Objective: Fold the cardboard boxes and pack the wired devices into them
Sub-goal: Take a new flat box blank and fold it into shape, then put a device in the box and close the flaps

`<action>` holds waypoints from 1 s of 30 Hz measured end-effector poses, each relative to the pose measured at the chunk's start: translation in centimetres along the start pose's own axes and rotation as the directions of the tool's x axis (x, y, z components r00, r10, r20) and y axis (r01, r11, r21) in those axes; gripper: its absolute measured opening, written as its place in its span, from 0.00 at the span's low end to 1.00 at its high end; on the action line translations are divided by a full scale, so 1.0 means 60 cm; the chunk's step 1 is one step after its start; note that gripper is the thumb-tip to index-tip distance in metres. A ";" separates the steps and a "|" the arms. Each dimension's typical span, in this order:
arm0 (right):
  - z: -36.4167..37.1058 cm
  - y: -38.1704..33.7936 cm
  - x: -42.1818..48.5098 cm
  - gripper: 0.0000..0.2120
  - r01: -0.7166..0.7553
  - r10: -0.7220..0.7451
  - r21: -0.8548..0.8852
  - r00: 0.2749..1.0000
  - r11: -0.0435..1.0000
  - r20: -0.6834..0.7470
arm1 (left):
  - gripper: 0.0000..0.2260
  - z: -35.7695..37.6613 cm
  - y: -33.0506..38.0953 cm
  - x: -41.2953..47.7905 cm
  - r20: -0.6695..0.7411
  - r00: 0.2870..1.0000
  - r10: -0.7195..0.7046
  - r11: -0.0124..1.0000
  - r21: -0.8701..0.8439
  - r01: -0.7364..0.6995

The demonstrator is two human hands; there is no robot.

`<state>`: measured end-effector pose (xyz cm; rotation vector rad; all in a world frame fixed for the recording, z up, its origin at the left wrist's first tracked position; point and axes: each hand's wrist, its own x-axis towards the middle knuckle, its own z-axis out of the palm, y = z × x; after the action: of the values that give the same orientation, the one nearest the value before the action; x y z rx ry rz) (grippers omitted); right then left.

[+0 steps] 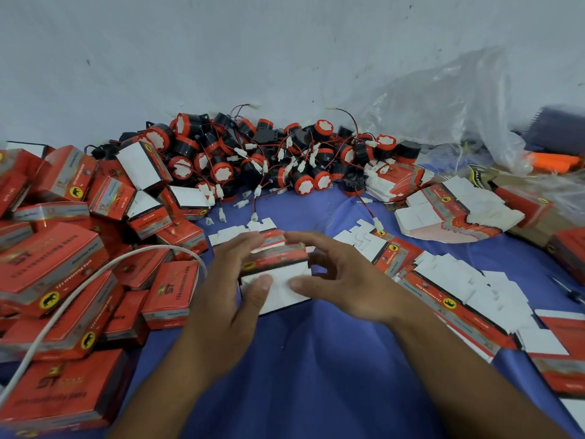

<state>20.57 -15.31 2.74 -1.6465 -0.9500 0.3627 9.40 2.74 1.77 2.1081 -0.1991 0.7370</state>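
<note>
Centre of frame: a part-folded cardboard box (pixel 281 297), red print up and white flap toward the viewer, lies on the blue cloth (pixel 316 359). The left hand (pixel 228 289) grasps it, with fingers curled over the far edge and thumb on the flap. The right hand (pixel 345 280) is released and spread, its thumb touching the flap. Upper centre: a heap of wired devices (pixel 269 160) in black and red. Left: folded boxes (pixel 63 248) crossed by a white cable (pixel 79 289). Right: flat box blanks (pixel 449 280). Upper right: a clear plastic bag (pixel 443 106).

Blue cloth (pixel 316 359) under red boxes (pixel 63 264), wired devices (pixel 269 153), flat cartons (pixel 459 286).
</note>
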 end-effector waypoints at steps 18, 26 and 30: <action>-0.003 0.018 0.004 0.21 0.147 -0.149 -0.700 0.987 0.699 0.058 | 0.24 0.024 -0.014 0.006 0.108 0.993 -0.037 0.637 0.769 -0.059; -0.006 0.019 0.006 0.19 0.050 0.017 -0.760 0.997 0.648 0.080 | 0.14 0.039 -0.023 -0.005 0.058 0.964 -0.261 0.878 0.430 0.211; -0.030 0.011 0.009 0.14 -0.120 0.150 -0.395 0.988 0.911 0.045 | 0.10 0.022 -0.033 -0.007 0.109 0.949 -0.296 0.919 0.302 0.252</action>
<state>22.37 -16.15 2.84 -2.0846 -1.0132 0.3444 10.39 2.86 -0.42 2.4050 0.1302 0.4560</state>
